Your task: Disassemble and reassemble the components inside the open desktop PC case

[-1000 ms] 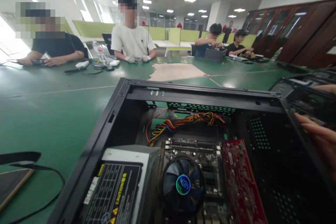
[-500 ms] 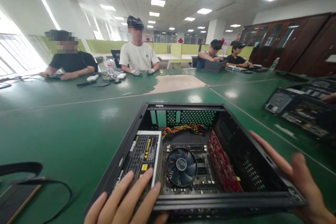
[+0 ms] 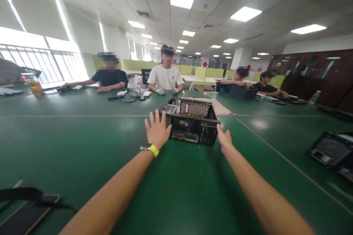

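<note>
An open-topped black computer case (image 3: 193, 134) sits at arm's length on the green table (image 3: 179, 180). Both my arms are stretched out toward it. My left hand (image 3: 158, 129), with a yellow-green wristband, has its fingers spread against the case's near left corner. At the near right corner, my right hand (image 3: 225, 138) rests with the thumb apart and the other fingers partly hidden along the side. Inside the case, a silver-edged power supply (image 3: 170, 108) shows at the left; the rest of the interior is mostly hidden by the near wall.
Across the table sits a person in a white shirt (image 3: 165, 77) with gloved hands, beside a plastic bottle (image 3: 137, 84). Other people sit to the left and right. Another computer case (image 3: 331, 150) stands at the right edge. A dark board with a black strap (image 3: 27, 213) lies at lower left.
The computer case has moved away from me across the table, with both hands following it. My left hand has gone from over the power supply to the near left corner. The view has tilted up.
</note>
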`<action>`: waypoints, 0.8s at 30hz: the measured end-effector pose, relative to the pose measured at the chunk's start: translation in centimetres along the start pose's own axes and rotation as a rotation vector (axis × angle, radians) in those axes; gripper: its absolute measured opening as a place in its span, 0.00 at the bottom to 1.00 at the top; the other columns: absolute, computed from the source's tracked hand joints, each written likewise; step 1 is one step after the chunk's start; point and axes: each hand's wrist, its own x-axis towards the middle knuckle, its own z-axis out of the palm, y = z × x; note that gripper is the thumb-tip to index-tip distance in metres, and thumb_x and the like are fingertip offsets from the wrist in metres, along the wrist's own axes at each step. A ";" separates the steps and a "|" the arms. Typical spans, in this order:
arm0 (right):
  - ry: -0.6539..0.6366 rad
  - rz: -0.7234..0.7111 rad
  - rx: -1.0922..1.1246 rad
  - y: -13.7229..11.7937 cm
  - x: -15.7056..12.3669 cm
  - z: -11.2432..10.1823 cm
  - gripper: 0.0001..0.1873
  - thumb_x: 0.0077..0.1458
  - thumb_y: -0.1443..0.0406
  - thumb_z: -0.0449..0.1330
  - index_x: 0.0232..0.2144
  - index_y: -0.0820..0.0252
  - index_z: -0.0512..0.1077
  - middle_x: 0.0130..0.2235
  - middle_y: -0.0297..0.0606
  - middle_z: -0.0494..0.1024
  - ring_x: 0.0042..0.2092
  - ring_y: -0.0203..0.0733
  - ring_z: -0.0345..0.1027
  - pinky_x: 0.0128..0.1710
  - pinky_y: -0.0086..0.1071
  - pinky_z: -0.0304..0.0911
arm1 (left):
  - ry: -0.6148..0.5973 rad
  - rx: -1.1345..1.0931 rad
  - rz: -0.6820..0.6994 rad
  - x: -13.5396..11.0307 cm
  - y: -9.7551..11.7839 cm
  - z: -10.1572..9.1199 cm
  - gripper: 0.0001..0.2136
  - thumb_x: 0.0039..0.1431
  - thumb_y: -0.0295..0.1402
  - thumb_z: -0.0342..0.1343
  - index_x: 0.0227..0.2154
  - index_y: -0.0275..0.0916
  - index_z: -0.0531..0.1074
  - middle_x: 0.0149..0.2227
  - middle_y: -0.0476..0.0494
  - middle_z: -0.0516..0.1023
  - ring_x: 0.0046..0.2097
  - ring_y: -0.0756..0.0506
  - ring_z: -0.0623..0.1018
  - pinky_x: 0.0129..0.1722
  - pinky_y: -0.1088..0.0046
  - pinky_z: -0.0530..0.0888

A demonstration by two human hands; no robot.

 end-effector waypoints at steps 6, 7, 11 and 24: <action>0.019 0.438 0.483 0.9 -4.7 -0.1 0.32 0.59 0.44 0.38 0.34 0.61 0.69 0.32 0.40 0.76 0.30 0.38 0.70 0.28 0.31 0.66 | -0.465 -0.304 0.086 -6.3 -2.2 0.7 0.19 0.61 0.45 0.43 0.27 0.38 0.72 0.26 0.47 0.73 0.29 0.48 0.72 0.31 0.73 0.66; -0.022 0.463 0.527 1.0 -6.9 -0.2 0.31 0.57 0.42 0.40 0.28 0.60 0.68 0.25 0.37 0.73 0.25 0.37 0.68 0.25 0.30 0.64 | -0.559 -0.348 0.056 -8.5 -3.2 0.8 0.21 0.60 0.47 0.43 0.21 0.38 0.68 0.20 0.50 0.68 0.24 0.50 0.67 0.26 0.75 0.63; -0.245 0.480 0.539 0.9 -15.2 1.9 0.29 0.52 0.42 0.47 0.14 0.57 0.61 0.10 0.26 0.53 0.13 0.33 0.49 0.15 0.29 0.49 | -0.784 -0.480 -0.031 -14.4 -6.0 1.6 0.22 0.56 0.50 0.45 0.16 0.39 0.58 0.18 0.54 0.55 0.22 0.52 0.59 0.23 0.74 0.54; -0.352 0.301 0.131 -0.9 -18.3 5.3 0.25 0.56 0.49 0.49 0.17 0.59 0.65 0.20 0.32 0.67 0.24 0.36 0.60 0.25 0.29 0.47 | -0.750 -0.394 -0.023 -15.5 -5.8 1.3 0.19 0.57 0.47 0.43 0.17 0.39 0.54 0.20 0.52 0.58 0.25 0.50 0.62 0.26 0.74 0.54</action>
